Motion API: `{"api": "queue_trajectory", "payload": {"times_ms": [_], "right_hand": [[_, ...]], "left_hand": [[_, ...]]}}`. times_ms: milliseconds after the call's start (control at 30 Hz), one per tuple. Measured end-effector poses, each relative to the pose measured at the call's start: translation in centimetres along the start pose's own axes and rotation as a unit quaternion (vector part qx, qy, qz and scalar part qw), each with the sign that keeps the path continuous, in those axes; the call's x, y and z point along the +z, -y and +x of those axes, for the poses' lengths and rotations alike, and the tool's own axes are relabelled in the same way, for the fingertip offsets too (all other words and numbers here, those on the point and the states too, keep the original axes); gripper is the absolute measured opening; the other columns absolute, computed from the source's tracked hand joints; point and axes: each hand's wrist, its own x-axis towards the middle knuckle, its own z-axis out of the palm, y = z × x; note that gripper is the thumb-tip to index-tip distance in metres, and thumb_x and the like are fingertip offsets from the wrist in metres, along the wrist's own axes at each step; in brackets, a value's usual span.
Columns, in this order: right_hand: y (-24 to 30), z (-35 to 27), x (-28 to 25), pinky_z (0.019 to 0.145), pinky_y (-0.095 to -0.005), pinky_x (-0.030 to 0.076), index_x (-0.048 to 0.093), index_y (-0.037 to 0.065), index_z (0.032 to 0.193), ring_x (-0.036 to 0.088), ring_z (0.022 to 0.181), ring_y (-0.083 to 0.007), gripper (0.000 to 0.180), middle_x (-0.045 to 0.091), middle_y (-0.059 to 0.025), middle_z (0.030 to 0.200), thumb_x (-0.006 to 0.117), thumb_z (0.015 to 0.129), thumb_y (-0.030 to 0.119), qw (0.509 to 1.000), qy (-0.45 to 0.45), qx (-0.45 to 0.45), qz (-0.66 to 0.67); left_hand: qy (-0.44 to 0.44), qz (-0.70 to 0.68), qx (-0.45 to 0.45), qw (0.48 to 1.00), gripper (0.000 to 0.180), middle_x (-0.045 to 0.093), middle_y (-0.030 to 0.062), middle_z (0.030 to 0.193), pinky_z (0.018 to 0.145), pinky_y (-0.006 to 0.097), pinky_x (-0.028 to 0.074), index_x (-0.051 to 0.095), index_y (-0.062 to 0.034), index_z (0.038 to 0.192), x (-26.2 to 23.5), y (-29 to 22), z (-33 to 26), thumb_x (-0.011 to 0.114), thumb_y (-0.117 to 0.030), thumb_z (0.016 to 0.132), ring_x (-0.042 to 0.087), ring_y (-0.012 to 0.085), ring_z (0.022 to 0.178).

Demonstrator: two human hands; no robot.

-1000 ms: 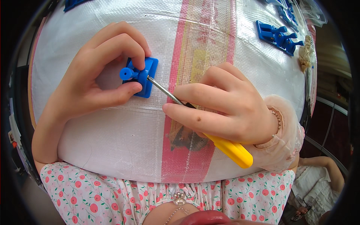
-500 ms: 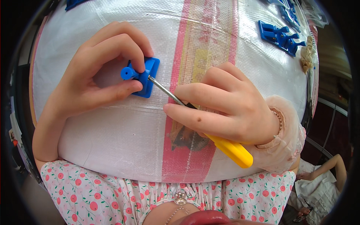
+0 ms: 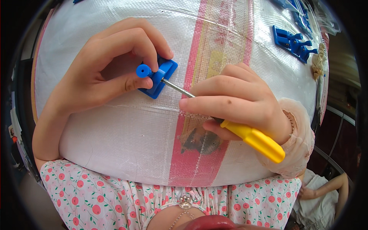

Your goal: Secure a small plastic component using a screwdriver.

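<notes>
Between thumb and fingers, my left hand (image 3: 111, 67) pinches a small blue plastic part (image 3: 156, 78) with a flat square base and a round knob that has a hole in it. My right hand (image 3: 241, 101) grips a screwdriver (image 3: 264, 143) with a yellow handle and a thin metal shaft. The shaft's tip meets the side of the blue part, close to my left fingertips. Whether a screw sits at the tip is too small to tell.
A white woven sheet (image 3: 107, 142) with a pink and yellow stripe covers the table. At the far right lie more blue plastic parts (image 3: 295, 44), a crumpled tan scrap (image 3: 319, 61) and clear plastic bags (image 3: 326, 19). Another person's arm (image 3: 326, 188) shows at the lower right.
Both hands, the blue part and the screwdriver sit slightly farther right in the picture. The yellow handle has swung outward to the right and up, and my right fingers have shifted their grip.
</notes>
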Motion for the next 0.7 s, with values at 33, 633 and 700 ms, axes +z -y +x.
{"api": "queue_trajectory", "payload": {"times_ms": [33, 633, 700], "right_hand": [[-0.1, 0.0, 0.0, 0.064, -0.0313, 0.041, 0.067, 0.007, 0.112, 0.053, 0.073, -0.0202, 0.033, 0.065, -0.0076, 0.100, 0.069, 0.082, 0.021, 1.000, 0.000, 0.002, 0.014], [0.5, -0.2, -1.2, 0.052, -0.0290, 0.036, 0.067, 0.007, 0.113, 0.052, 0.059, -0.0163, 0.035, 0.058, -0.0039, 0.076, 0.070, 0.078, 0.011, 0.997, 0.045, -0.043, -0.042], [0.6, 0.1, -1.2, 0.053, -0.0275, 0.037, 0.068, 0.007, 0.110, 0.054, 0.061, -0.0173, 0.032, 0.058, -0.0054, 0.077, 0.069, 0.078, 0.009, 0.999, 0.045, 0.006, 0.021]], "left_hand": [[-0.002, -0.010, -0.003, 1.000, 0.018, 0.059, 0.0120, 0.108, 0.084, 0.028, 0.048, 0.058, -0.0078, 0.089, 0.0, 0.1, -0.1, 0.072, -0.016, 0.083, 0.057, 0.0193, 0.100], [-0.054, -0.049, 0.000, 0.997, 0.017, 0.062, 0.0107, 0.100, 0.093, 0.035, 0.049, 0.061, -0.0065, 0.094, 0.1, 0.3, 0.3, 0.072, -0.013, 0.083, 0.061, 0.0221, 0.102], [-0.064, -0.033, 0.002, 0.997, 0.016, 0.062, 0.0096, 0.101, 0.093, 0.035, 0.049, 0.061, -0.0071, 0.094, 0.2, 0.3, 0.2, 0.071, -0.013, 0.083, 0.061, 0.0215, 0.103]]}}
